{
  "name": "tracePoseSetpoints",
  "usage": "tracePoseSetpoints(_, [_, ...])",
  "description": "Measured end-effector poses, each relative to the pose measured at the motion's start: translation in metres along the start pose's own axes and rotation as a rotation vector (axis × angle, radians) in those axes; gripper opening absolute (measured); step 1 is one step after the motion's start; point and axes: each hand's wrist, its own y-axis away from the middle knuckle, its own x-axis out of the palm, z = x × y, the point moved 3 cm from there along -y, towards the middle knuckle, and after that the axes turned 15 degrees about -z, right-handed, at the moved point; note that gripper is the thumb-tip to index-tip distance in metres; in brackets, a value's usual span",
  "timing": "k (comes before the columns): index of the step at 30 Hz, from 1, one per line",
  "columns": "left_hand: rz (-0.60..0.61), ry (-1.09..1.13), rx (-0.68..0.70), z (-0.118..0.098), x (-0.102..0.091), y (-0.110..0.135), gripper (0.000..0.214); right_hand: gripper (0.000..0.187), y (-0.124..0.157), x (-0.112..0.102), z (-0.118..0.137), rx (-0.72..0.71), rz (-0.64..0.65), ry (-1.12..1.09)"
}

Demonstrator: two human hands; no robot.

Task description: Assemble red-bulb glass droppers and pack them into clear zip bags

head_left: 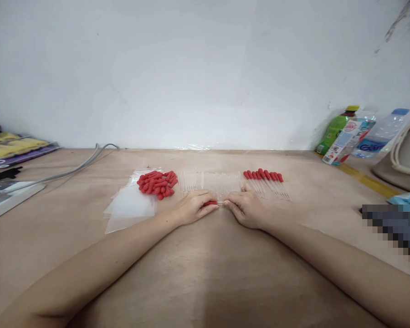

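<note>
My left hand (193, 207) is closed on a red rubber bulb (211, 203), pinched between thumb and fingers. My right hand (245, 207) is closed on a thin clear tube (221, 202) whose end meets the bulb between the two hands. Just behind the hands lies a spread of clear tubes (210, 181). To their left is a heap of loose red bulbs (157, 182). To the right lies a row of finished droppers with red bulbs (265, 181), tips pointing toward me.
Clear plastic bags (130, 207) lie left of the bulb heap. A grey cable (71, 171) runs across the back left, near books and packets (10, 148). Bottles (353, 134) and a pale bag (405, 159) stand at the back right. A wall closes the wooden table (205, 273) behind.
</note>
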Motion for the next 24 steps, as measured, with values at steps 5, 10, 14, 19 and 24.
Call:
tracePoseSetpoints(5, [-0.002,0.002,0.022,0.0,0.0,0.0,0.017,0.029,-0.008,-0.009,0.009,-0.082,0.061,0.093])
tracePoseSetpoints(10, [-0.098,0.023,-0.111,0.006,-0.004,0.003,0.023,0.023,-0.021,-0.028,0.006,-0.121,0.113,0.273])
tracePoseSetpoints(14, [-0.152,0.052,-0.189,0.01,-0.007,0.006,0.036,0.03,-0.025,-0.048,-0.038,0.344,0.017,0.449])
tracePoseSetpoints(19, [-0.135,0.042,-0.197,0.01,-0.007,0.006,0.036,0.033,-0.014,-0.059,-0.085,0.758,0.045,0.66])
tracePoseSetpoints(24, [-0.131,0.042,-0.205,0.012,-0.005,0.006,0.037,0.033,-0.008,-0.049,-0.089,0.755,0.132,0.703])
